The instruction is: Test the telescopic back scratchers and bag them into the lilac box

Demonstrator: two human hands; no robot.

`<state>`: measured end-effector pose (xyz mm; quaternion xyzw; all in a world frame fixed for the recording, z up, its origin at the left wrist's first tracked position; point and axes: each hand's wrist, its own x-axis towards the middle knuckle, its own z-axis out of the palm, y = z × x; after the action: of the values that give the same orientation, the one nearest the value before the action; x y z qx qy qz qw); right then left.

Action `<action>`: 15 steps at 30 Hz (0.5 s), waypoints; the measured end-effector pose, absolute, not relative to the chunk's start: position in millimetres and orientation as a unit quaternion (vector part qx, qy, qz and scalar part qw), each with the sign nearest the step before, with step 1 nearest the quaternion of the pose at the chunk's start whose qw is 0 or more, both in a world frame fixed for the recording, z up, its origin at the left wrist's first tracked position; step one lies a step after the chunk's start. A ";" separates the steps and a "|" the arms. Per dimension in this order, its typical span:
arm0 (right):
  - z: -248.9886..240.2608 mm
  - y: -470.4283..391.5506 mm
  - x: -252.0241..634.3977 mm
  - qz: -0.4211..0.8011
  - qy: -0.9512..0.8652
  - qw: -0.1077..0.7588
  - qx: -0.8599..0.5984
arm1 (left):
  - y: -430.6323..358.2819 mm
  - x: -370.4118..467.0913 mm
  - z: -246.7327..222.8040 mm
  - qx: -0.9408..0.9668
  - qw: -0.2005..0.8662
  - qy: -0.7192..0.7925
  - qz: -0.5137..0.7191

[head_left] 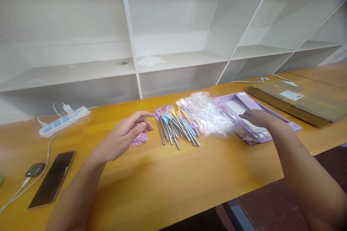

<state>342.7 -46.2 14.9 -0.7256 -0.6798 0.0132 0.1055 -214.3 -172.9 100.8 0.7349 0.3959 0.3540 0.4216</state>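
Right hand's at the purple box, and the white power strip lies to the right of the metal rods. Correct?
Not the strip: the head view shows the white power strip lying to the left of the metal rods. The right hand is at the purple box, as you said.

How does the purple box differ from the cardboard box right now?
The purple box lies open, its pale inside showing; the cardboard box looks closed. The purple box is patterned; the cardboard box is plain brown with a white label. Both lie on the table.

Steel-shafted, colorful-headed sticks (pixel 173 126) heaped on table (pixel 162 177); purple box (pixel 249 101) open.
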 end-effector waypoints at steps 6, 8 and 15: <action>27.8 -40.4 254.6 0.098 -0.740 0.057 -0.663 | -170.1 -214.0 102.3 0.745 0.406 0.394 0.355; 31.1 -33.3 220.6 0.135 -0.761 0.031 -0.634 | -169.7 -214.9 102.5 0.755 0.388 0.392 0.355; 54.8 5.3 139.9 0.155 -0.794 -0.035 -0.587 | -169.0 -216.8 104.0 0.783 0.317 0.418 0.334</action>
<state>139.9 5.3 54.8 -0.5874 -0.7935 0.1550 -0.0353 -216.8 -169.0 104.0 0.7830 0.4184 0.3336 0.3170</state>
